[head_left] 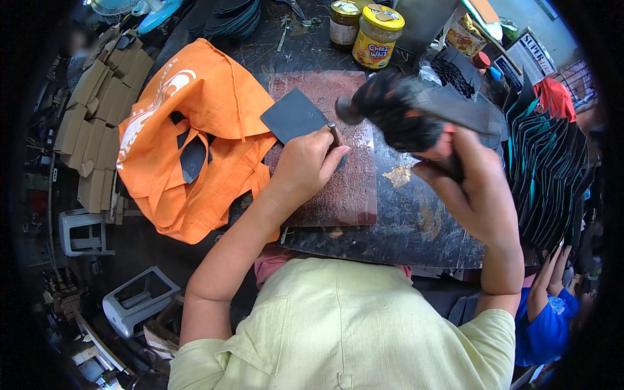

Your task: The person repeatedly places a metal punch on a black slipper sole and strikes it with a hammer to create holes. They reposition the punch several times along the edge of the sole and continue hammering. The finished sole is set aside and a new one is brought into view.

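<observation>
My left hand [304,164] is closed around a short metal punch [334,134], which stands nearly upright over the worn reddish-brown board [354,195]. A flat dark grey piece of sheet material [294,116] lies under that hand, its far corner sticking out past the board's left edge. My right hand [480,185] grips a hammer [400,110] with black wrapping around it. The hammer is raised to the right of the punch, apart from it and smeared by motion. What lies directly below the punch tip is hidden by my fingers.
An orange cloth bag [201,97] with dark pieces inside lies left of the board. Two lidded jars, one yellow-capped [377,38], stand at the back. Many black sheets [543,162] are stacked at right, near a person in blue [549,328]. Plastic stools [140,300] stand at left.
</observation>
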A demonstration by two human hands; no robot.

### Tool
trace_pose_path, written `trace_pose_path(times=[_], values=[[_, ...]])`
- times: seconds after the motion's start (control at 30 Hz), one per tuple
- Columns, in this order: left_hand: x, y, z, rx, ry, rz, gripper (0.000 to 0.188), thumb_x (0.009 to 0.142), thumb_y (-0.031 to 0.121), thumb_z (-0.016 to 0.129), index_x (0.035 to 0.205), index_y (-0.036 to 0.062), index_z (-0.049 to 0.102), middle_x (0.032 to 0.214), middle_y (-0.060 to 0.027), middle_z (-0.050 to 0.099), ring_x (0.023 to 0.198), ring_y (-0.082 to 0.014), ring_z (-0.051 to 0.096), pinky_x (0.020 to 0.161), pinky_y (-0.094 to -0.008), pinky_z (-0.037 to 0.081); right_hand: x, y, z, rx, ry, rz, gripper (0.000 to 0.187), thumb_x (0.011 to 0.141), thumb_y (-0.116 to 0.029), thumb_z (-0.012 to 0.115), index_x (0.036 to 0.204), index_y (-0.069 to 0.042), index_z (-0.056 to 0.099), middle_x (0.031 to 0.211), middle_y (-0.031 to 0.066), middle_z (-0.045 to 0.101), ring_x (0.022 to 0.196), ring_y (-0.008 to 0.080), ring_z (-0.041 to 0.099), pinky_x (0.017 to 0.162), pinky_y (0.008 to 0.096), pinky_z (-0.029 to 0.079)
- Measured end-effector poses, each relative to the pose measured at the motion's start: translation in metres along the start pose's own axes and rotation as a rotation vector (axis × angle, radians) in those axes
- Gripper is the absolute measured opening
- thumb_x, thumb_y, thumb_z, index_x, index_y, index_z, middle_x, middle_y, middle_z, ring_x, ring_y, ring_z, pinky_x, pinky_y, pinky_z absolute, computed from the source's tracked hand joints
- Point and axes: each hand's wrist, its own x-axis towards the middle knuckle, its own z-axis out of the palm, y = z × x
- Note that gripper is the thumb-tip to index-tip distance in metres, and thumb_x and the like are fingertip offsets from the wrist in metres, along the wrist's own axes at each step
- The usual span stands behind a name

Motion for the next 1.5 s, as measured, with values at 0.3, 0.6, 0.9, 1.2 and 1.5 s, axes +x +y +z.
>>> trace_pose_path(times=[0.3, 0.6, 0.9, 1.2, 1.5], values=[[-0.004, 0.002, 0.001, 0.133, 0.037, 0.171, 0.016, 0.090, 0.015, 0.075, 0.096, 0.0003, 0.070, 0.088, -0.0201, 0.071, 0.082, -0.0396, 0.070, 0.071, -0.0455, 0.055, -0.003, 0.004, 0.029, -0.053, -0.161, 0.061, 0.043, 0.090, -0.008, 0.076, 0.126, -0.002, 0.052, 0.097, 0.0237, 0.071, 0.093, 0.0459, 0.069, 0.076, 0.0489, 0.056], [-0.003, -0.002, -0.003, 0.006, -0.025, 0.019, 0.024, 0.097, 0.021, 0.073, 0.093, -0.0019, 0.068, 0.084, -0.0192, 0.069, 0.076, -0.0397, 0.068, 0.070, -0.0462, 0.053, -0.003, -0.012, 0.003, 0.252, 0.228, 0.060, 0.052, 0.090, -0.008, 0.082, 0.131, 0.002, 0.052, 0.101, 0.0182, 0.074, 0.094, 0.0323, 0.075, 0.081, 0.0386, 0.058], [-0.009, 0.002, -0.006, 0.188, 0.017, 0.138, 0.024, 0.097, 0.025, 0.073, 0.093, 0.0017, 0.068, 0.082, -0.0195, 0.068, 0.079, -0.0400, 0.069, 0.071, -0.0487, 0.054, -0.004, 0.001, 0.018, -0.002, -0.219, 0.072, 0.047, 0.089, -0.009, 0.077, 0.129, -0.004, 0.053, 0.099, 0.0233, 0.071, 0.094, 0.0460, 0.070, 0.076, 0.0514, 0.055], [-0.007, -0.002, -0.011, -0.004, -0.061, 0.018, 0.016, 0.096, 0.016, 0.074, 0.095, -0.0001, 0.070, 0.086, -0.0169, 0.071, 0.077, -0.0346, 0.070, 0.071, -0.0404, 0.054, -0.011, -0.010, 0.006, 0.544, 0.274, 0.092, 0.063, 0.090, -0.002, 0.082, 0.140, 0.004, 0.044, 0.103, 0.0126, 0.074, 0.101, 0.0179, 0.074, 0.086, 0.0335, 0.058], [-0.016, 0.004, -0.011, 0.176, 0.050, 0.136, 0.019, 0.095, 0.022, 0.074, 0.094, 0.0041, 0.069, 0.084, -0.0153, 0.069, 0.080, -0.0369, 0.070, 0.071, -0.0477, 0.054, -0.001, -0.004, 0.015, 0.028, -0.205, 0.063, 0.047, 0.091, -0.007, 0.076, 0.131, -0.005, 0.051, 0.105, 0.0226, 0.071, 0.098, 0.0459, 0.069, 0.077, 0.0513, 0.054]])
